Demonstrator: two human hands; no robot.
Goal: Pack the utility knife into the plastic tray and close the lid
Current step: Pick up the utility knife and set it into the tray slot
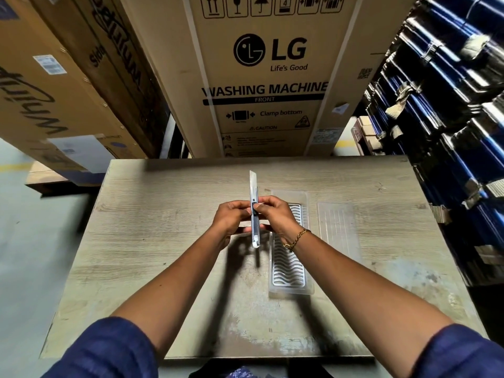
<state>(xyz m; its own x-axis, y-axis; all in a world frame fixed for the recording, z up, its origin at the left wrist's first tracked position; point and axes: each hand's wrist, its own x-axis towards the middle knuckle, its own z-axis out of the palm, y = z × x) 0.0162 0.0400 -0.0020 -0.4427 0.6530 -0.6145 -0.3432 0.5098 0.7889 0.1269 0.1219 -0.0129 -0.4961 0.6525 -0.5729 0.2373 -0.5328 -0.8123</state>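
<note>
I hold a slim silver-blue utility knife (254,186) upright above the middle of the table, its blade extended and pointing away from me. My left hand (231,218) grips its body from the left and my right hand (275,214) from the right, fingers at the dark slider. The clear plastic tray (289,266), ribbed inside, lies flat just right of my hands, partly hidden under my right wrist. Its clear flat lid (338,227) lies separately on the table to the right of the tray.
The grey wooden table (152,241) ends at a far edge just past the knife tip. A tall cardboard washing machine box (267,77) stands behind it, another carton (54,91) at the left. Stacked dark blue bundles (450,105) line the right side.
</note>
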